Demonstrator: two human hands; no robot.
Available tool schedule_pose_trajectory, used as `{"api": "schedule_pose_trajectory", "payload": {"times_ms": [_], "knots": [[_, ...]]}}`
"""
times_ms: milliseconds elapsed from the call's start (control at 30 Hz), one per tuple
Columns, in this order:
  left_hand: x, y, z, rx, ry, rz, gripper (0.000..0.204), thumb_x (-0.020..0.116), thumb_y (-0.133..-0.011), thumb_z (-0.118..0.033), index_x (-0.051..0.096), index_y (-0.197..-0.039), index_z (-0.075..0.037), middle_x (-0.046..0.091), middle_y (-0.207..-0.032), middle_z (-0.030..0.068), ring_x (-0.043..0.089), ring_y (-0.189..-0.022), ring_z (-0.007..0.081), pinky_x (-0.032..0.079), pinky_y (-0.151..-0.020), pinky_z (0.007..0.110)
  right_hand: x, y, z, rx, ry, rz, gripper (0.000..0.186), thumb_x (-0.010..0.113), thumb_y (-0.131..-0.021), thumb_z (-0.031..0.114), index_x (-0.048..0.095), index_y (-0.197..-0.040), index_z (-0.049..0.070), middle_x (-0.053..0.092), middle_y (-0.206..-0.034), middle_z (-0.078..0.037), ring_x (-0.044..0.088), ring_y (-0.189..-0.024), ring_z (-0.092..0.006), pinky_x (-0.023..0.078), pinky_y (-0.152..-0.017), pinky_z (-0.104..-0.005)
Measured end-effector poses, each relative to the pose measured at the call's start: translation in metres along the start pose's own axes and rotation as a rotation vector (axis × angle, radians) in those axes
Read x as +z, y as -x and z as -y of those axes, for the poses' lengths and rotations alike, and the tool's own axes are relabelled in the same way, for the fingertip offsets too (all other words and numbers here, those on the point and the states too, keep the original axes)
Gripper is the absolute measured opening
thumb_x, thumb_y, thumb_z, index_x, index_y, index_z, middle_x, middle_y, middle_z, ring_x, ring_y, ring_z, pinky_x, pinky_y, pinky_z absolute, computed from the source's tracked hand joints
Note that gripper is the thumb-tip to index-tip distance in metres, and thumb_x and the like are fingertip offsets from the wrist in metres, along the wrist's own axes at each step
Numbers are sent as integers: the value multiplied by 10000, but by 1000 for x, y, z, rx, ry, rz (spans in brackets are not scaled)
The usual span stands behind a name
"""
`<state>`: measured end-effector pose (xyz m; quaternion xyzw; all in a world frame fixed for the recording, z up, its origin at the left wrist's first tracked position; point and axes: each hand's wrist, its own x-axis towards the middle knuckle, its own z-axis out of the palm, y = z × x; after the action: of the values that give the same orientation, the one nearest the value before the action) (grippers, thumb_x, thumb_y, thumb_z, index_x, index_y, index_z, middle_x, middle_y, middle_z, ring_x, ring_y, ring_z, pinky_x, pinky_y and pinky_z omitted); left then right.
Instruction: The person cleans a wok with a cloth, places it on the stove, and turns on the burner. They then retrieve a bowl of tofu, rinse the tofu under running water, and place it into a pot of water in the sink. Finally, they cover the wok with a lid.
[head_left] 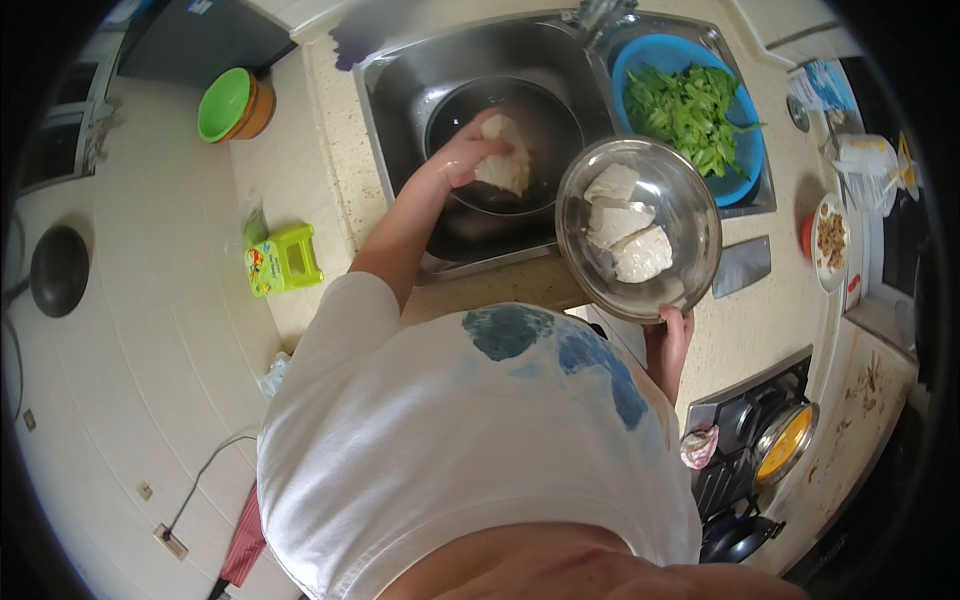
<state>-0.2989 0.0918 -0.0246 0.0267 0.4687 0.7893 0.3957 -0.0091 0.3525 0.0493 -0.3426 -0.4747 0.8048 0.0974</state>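
My left hand (465, 160) reaches into the left sink basin, its fingers closed round a pale, block-like piece of tofu (505, 165). Beneath it lies a round vessel (555, 110) with dark, murky-looking contents in the sink. With my right hand (672, 335) I grip the near rim of a shiny metal bowl (690, 255), tilted slightly over the sink's front right edge. Several white tofu blocks (642, 255) lie inside that bowl. Part of the right hand is hidden by the bowl and my shirt.
A blue basin (745, 180) with leafy greens (690, 110) fills the right sink compartment. Beside the bowl lies a cleaver (742, 268). Farther right are a plate of brown food (830, 245) and a stove (730, 450) with a pan (785, 445). At left stand a green stool-shaped item (285, 262) and stacked bowls (228, 105).
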Motion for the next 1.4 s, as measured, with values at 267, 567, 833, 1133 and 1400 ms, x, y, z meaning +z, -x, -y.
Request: {"api": "schedule_pose_trajectory", "payload": {"times_ms": [267, 567, 833, 1133, 1400], "knots": [[101, 42, -43, 463, -246, 198, 491, 535, -811, 18, 387, -1271, -71, 564, -1158, 188, 549, -1093, 317, 456, -912, 455, 3, -12, -3, 4, -32, 4, 466, 524, -761, 60, 409, -1202, -36, 534, -1075, -138, 574, -923, -220, 498, -793, -346], [195, 43, 7, 701, -1699, 779, 506, 679, -680, -175, 542, -1166, -147, 507, -1177, 141, 433, -1206, 322, 348, -940, 491, 4, -9, -10, 8, -46, 32, 466, 525, -761, 56, 408, -1203, -33, 531, -1082, -135, 564, -951, -226, 489, -826, -355], [109, 18, -43, 292, -1164, 105, 358, 629, -786, -158, 589, -1132, -78, 615, -1052, 149, 599, -1001, 270, 475, -847, 334, 0, -7, -8, -1, -51, 27, 480, 518, -737, 20, 420, -1202, -47, 533, -1087, -129, 548, -971, -216, 449, -861, -343], [-66, -91, 33, 51, -1650, -233, 512, 626, -791, -335, 514, -1222, -83, 573, -1141, 227, 549, -1075, 344, 432, -914, 434, 2, -4, -2, 15, -28, 1, 467, 519, -732, 6, 430, -1186, -62, 537, -1064, -136, 553, -937, -218, 465, -811, -328], [-58, -101, 58, -248, -1822, -49, 399, 610, -769, -257, 581, -1114, -59, 588, -1119, 220, 568, -1038, 344, 449, -889, 426, -3, -2, -12, 20, -37, -51, 467, 526, -729, 5, 433, -1181, -66, 536, -1063, -141, 551, -940, -224, 467, -819, -337]]}}
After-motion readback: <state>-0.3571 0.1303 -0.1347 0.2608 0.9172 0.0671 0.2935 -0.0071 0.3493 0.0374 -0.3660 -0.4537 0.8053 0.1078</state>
